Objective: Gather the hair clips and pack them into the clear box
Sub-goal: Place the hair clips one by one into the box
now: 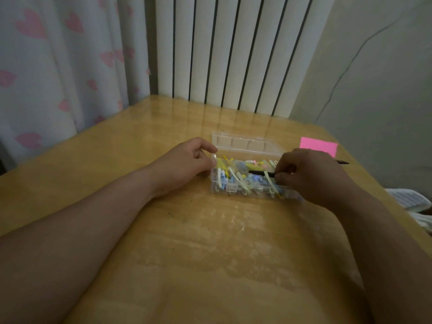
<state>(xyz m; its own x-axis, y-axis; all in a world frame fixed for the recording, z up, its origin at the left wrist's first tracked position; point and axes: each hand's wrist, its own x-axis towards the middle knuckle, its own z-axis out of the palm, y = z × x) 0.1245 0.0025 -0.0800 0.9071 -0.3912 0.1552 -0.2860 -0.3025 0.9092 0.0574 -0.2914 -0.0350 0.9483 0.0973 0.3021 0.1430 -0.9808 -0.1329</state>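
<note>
A clear plastic box [233, 193] stands on the wooden table with its hinged lid [245, 144] open and tilted back. Several yellow, white and blue hair clips [236, 178] fill it. My left hand [187, 163] holds the box's left end, thumb at the top corner and fingers curled against the side wall. My right hand [308, 175] pinches a thin black clip [260, 173] by its right end; the clip lies level over the clips inside the box. The box's right end is hidden under my right hand.
A pink sticky note pad [319, 146] lies at the far right of the table [163, 253], with a dark pen tip [342, 162] poking out beside my right hand. A white radiator and heart-print curtain stand behind. White cloth lies off the table's right edge.
</note>
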